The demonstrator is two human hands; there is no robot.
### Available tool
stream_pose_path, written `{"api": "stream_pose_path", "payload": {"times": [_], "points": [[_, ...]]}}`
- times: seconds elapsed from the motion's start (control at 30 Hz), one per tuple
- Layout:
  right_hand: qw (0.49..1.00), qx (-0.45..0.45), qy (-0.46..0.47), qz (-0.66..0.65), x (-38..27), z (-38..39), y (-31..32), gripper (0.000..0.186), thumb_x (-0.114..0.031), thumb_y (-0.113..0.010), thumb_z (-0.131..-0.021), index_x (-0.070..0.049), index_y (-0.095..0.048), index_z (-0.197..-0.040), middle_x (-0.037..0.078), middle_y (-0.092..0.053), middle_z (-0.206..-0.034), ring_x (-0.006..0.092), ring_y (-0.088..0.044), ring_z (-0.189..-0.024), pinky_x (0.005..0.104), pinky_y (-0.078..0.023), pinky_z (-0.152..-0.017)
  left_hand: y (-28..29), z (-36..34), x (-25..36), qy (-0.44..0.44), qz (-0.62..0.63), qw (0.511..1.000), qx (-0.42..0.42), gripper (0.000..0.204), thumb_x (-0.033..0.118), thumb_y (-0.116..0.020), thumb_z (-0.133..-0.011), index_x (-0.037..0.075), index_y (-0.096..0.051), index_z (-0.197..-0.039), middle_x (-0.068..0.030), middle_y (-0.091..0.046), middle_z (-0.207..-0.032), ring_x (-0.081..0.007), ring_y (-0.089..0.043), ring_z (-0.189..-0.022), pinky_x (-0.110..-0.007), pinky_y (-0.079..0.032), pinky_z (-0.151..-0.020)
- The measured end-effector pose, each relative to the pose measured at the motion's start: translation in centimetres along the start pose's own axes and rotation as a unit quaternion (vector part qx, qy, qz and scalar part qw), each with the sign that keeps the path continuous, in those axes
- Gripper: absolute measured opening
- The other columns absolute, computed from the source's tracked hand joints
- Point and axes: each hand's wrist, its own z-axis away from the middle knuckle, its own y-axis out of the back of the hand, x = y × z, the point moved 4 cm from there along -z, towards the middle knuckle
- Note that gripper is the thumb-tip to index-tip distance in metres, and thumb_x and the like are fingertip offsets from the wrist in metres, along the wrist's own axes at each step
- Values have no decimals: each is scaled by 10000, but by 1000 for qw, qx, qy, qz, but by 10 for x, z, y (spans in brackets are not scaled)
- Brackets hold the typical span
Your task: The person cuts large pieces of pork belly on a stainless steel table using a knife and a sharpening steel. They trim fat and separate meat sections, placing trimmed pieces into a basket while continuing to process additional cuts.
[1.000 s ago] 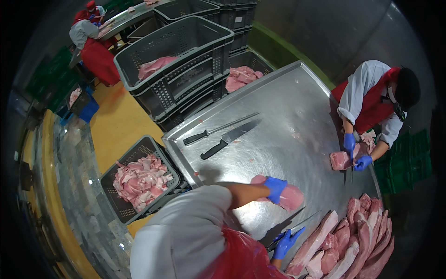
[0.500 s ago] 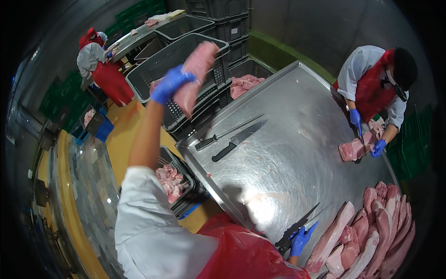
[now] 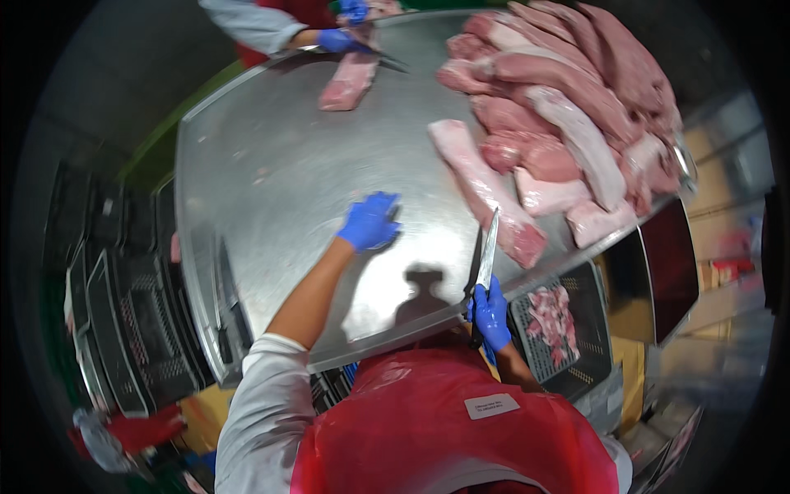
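We are clamping our right hand (image 3: 492, 319) on a knife (image 3: 489, 251) at the desk's (image 3: 271, 206) near right edge, beside a meat strip (image 3: 484, 185). We are holding our left hand (image 3: 369, 223) spread apart, farther left.

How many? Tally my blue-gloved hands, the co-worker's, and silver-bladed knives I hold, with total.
Your blue-gloved left hand and right hand: 2
Co-worker's blue-gloved hands: 2
Silver-bladed knife you hold: 1
Total: 5

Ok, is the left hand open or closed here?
Open: the left hand has its fingers extended over the steel table, with nothing visible in its grip.
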Motion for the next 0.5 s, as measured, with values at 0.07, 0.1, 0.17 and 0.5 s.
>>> {"api": "stream_pose_path", "payload": {"times": [0.07, 0.1, 0.17, 0.5], "points": [[998, 64, -11, -13, 25, 15, 58, 253, -168, -482, -1029, -48, -483, -1251, 17, -510, -633, 95, -501, -485, 265, -429, -421, -41, -75, 98, -89, 31, 995, -28, 739, 413, -698, -840, 73, -435, -1441, -219, -472, -1434, -395, -445, -1333, -540, -372, -1063], [992, 108, -37, -44, 34, 25, 83, 154, -181, -474, -1045, -69, -462, -1150, 24, -519, -657, 99, -469, -454, 255, -400, -410, -52, -106, 141, -124, 54, 991, -8, 756, 419, -701, -831, 80, -423, -1447, -223, -454, -1446, -404, -435, -1336, -557, -361, -1061], [980, 184, -53, -54, 46, 47, 128, 150, -182, -477, -1041, -72, -461, -1143, 26, -512, -641, 103, -471, -446, 261, -395, -393, -68, -152, 218, -173, 83, 981, 0, 722, 430, -701, -817, 88, -466, -1408, -220, -455, -1429, -395, -445, -1316, -579, -348, -1051], [954, 269, -69, -115, 82, 59, 219, 153, -193, -487, -1043, -92, -474, -1157, 12, -493, -618, 98, -458, -435, 256, -372, -388, -142, -147, 278, -197, 46, 979, -11, 389, 477, -585, -838, 131, -740, -922, -117, -625, -1035, -310, -546, -1082, -522, -343, -970]]}}
